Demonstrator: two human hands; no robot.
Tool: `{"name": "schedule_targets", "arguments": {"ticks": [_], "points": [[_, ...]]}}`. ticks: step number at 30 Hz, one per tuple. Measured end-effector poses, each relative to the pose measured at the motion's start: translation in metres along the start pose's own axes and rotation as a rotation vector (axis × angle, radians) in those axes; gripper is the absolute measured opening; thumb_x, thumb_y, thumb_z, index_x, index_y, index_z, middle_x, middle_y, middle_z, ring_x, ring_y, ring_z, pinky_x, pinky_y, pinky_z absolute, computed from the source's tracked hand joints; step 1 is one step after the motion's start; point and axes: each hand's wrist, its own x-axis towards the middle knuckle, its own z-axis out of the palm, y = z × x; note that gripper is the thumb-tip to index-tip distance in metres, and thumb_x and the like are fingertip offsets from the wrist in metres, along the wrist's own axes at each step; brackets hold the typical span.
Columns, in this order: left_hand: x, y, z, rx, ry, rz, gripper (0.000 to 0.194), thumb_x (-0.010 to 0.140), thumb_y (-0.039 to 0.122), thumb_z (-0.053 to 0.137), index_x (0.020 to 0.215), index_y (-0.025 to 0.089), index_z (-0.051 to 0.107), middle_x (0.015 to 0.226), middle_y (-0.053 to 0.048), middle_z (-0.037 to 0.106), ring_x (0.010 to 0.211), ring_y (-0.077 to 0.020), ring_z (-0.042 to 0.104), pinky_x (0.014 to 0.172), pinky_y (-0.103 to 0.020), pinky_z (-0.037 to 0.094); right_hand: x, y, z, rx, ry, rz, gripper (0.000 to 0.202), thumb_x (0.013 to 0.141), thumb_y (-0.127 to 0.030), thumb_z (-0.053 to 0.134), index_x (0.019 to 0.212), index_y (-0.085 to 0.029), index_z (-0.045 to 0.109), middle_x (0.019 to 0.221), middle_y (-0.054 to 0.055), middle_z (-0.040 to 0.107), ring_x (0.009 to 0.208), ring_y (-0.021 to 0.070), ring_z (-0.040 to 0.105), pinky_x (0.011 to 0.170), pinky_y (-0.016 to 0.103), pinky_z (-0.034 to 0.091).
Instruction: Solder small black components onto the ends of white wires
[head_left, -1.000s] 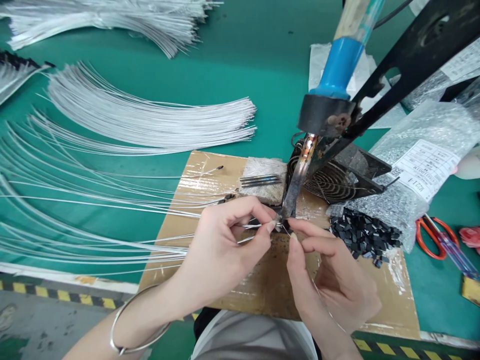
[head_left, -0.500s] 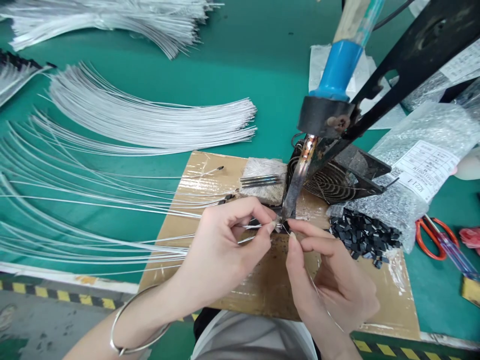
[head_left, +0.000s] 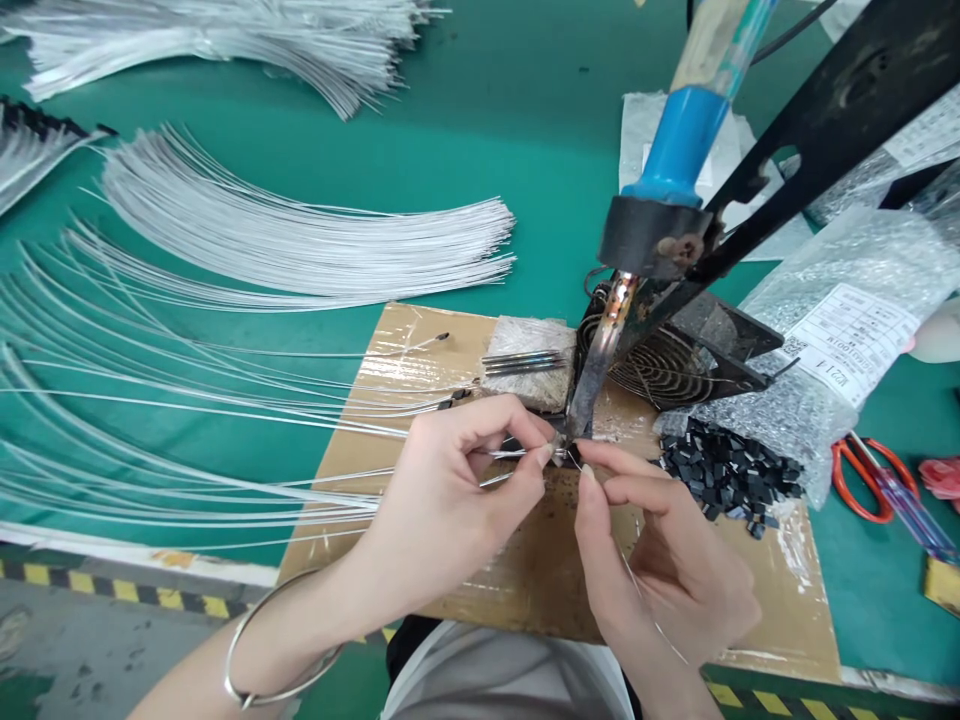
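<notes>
My left hand (head_left: 457, 500) pinches a thin white wire (head_left: 507, 455) between thumb and forefinger, its end right under the soldering iron tip (head_left: 586, 395). From the other side my right hand (head_left: 667, 550) closes thumb and forefinger on a strand of solder wire (head_left: 660, 633), which runs back across the palm. The solder's front end reaches the same spot below the tip. A tiny black part sits there too, mostly hidden by the fingertips. The soldering iron (head_left: 675, 140), with its blue collar, is clamped in a black stand arm (head_left: 806, 150) and points down.
A cardboard sheet (head_left: 435, 590) lies under the hands. Small black pieces (head_left: 724, 475) are heaped at right, by bubble wrap (head_left: 847, 300) and red-handled scissors (head_left: 862, 500). Behind the iron stands a fan (head_left: 660, 365). White wire bundles (head_left: 300, 240) spread over the green table at left.
Both hands keep their pinch at the iron tip, almost unmoved. The whole view has shifted very slightly.
</notes>
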Motion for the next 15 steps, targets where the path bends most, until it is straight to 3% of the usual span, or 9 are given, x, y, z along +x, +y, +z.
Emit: {"name": "schedule_targets", "arguments": {"ticks": [15], "points": [[-0.0008,0.0004,0.0001,-0.013,0.008,0.007,0.012,0.083,0.014,0.063,0.072,0.017,0.068,0.076,-0.002,0.075,0.068,-0.0130,0.065,0.057,-0.022,0.046,0.0002,-0.0005,0.0006,-0.015,0.021,-0.025,0.022,0.080,-0.004,0.073,0.091,-0.022,0.067,0.099,0.005,0.081,0.081,0.0181,0.079,0.074,0.027,0.065]]}}
